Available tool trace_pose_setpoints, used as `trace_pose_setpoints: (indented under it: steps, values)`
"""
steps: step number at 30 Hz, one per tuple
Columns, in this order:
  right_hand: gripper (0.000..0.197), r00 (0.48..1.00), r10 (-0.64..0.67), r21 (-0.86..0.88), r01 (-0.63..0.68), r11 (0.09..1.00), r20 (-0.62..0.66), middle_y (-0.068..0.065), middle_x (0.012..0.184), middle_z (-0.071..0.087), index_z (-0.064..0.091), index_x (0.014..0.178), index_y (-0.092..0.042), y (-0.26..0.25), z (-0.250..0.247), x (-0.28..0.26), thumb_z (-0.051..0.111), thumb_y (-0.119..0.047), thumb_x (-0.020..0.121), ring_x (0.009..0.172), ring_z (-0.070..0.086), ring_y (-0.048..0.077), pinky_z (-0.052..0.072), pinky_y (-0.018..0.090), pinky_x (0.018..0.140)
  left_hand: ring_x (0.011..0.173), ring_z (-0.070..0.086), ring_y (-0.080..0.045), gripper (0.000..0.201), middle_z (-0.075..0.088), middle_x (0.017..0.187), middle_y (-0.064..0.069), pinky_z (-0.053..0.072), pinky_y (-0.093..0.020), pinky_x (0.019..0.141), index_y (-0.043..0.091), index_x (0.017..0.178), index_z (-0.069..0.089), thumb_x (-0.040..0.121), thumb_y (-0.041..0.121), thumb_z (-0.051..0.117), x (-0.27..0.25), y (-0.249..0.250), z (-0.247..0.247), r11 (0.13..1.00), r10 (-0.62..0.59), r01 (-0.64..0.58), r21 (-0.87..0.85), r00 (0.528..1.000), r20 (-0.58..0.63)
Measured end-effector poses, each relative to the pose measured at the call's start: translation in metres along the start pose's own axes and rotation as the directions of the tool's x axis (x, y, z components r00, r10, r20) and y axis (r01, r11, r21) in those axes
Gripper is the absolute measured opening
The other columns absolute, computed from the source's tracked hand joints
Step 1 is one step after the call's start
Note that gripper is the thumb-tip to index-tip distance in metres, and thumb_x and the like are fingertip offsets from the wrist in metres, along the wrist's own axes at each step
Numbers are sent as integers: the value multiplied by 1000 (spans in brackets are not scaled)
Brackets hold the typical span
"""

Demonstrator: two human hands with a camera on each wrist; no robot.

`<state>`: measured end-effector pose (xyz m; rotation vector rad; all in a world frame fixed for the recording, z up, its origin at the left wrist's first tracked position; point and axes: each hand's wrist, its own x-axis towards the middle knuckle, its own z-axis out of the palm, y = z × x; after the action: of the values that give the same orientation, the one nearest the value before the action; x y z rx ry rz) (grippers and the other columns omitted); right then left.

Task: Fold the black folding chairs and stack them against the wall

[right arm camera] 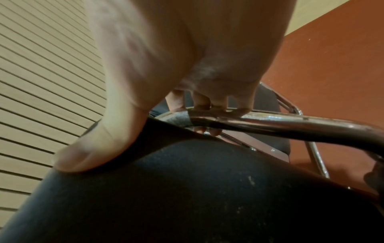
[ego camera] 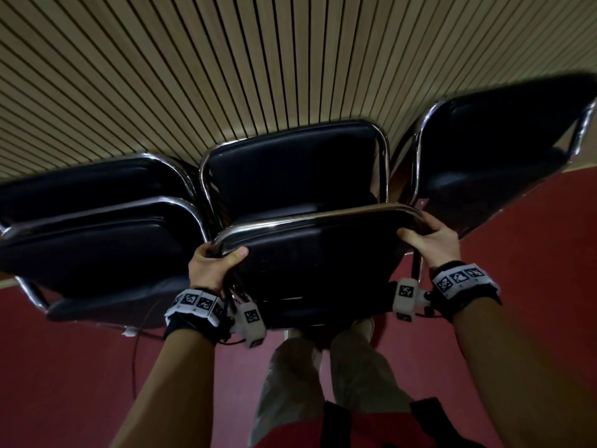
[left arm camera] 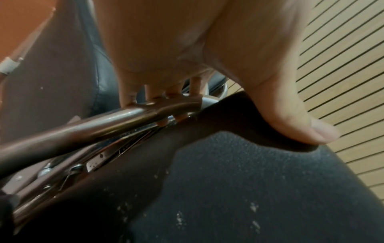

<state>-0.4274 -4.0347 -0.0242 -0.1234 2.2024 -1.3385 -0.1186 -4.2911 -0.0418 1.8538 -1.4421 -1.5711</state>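
I hold a folded black chair (ego camera: 316,253) with a chrome tube frame by its two upper corners, just in front of my legs. My left hand (ego camera: 213,263) grips the left corner, fingers wrapped round the chrome tube (left arm camera: 116,121) and thumb pressed on the black pad (left arm camera: 249,189). My right hand (ego camera: 433,240) grips the right corner the same way, fingers curled over the tube (right arm camera: 270,123), thumb on the pad (right arm camera: 187,189). Behind it another black chair (ego camera: 294,169) leans against the slatted wall (ego camera: 226,59).
Two stacked black chairs (ego camera: 97,227) lean at the left and one more (ego camera: 504,150) at the right, all by the wall. The floor (ego camera: 533,247) is red. A thin cable (ego camera: 135,350) hangs at the left. My legs (ego camera: 323,376) stand right behind the held chair.
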Motion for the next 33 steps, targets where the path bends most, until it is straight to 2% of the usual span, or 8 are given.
trace_pose_setpoints:
  steps: [3, 9, 12, 16, 21, 24, 29, 33]
  values:
    - [37, 1000, 3, 19, -3, 1000, -8, -14, 87, 64, 65, 109, -19, -1, 4, 9, 79, -3, 78, 65, 59, -20, 42, -1, 61, 99, 69, -21, 64, 70, 107, -2, 56, -38, 94, 11, 118, 62, 64, 26, 93, 10, 5, 7, 1000, -1, 2, -25, 1000, 10]
    - [42, 996, 60, 14, -59, 998, -64, -8, 98, 70, 68, 113, -22, 0, 9, 35, 84, -22, 74, 79, 65, -10, 48, 4, 67, 84, 70, -9, 48, 73, 96, 0, 51, -11, 60, 9, 111, 69, 71, 24, 90, 18, 20, 24, 999, 35, -35, -7, 997, 63]
    - [59, 995, 99, -28, -100, 995, -32, -6, 108, 71, 66, 123, -25, -2, 13, 48, 85, -39, 68, 97, 68, 9, 52, 19, 83, 88, 73, -18, 44, 75, 95, -4, 56, -23, 70, 9, 108, 72, 71, 27, 90, 25, 25, 27, 999, 45, -44, -9, 998, 53]
    - [75, 993, 120, -46, -121, 992, -12, -5, 123, 66, 57, 135, -28, -13, 19, 53, 82, -50, 67, 112, 62, 14, 47, 26, 97, 93, 73, -28, 42, 76, 98, -10, 60, -40, 85, 7, 107, 73, 73, 27, 88, 33, 32, 32, 999, 19, -17, -27, 997, 75]
    - [74, 992, 120, -29, -119, 992, 39, -6, 126, 63, 52, 138, -28, -20, 24, 56, 79, -52, 73, 113, 59, 14, 46, 19, 85, 70, 71, -5, 30, 71, 88, -1, 52, -10, 55, 7, 108, 69, 83, 19, 81, 36, 36, 37, 999, 26, -24, -29, 997, 73]
    - [65, 991, 124, -5, -124, 992, 45, -5, 120, 58, 48, 142, -25, -22, 28, 62, 75, -38, 84, 108, 54, 12, 40, 20, 82, 91, 71, -19, 44, 74, 100, -6, 56, -17, 67, 6, 114, 69, 79, 29, 84, 40, 40, 38, 999, 9, -7, -34, 998, 64]
    - [79, 988, 151, -64, -149, 987, 36, 5, 146, 48, 35, 151, -20, -26, 34, 71, 73, -40, 85, 131, 48, 22, 37, 23, 92, 93, 71, -17, 53, 73, 110, -7, 55, -19, 73, 8, 120, 68, 78, 35, 84, 41, 45, 40, 999, -16, 18, -38, 999, 42]
    - [76, 989, 140, -90, -135, 987, 52, 8, 146, 47, 35, 150, -20, -27, 33, 70, 71, -39, 87, 133, 47, 28, 38, 27, 93, 96, 68, -17, 59, 71, 114, -4, 54, -26, 82, 11, 125, 63, 77, 37, 85, 35, 42, 44, 997, -41, 41, -67, 999, -11]
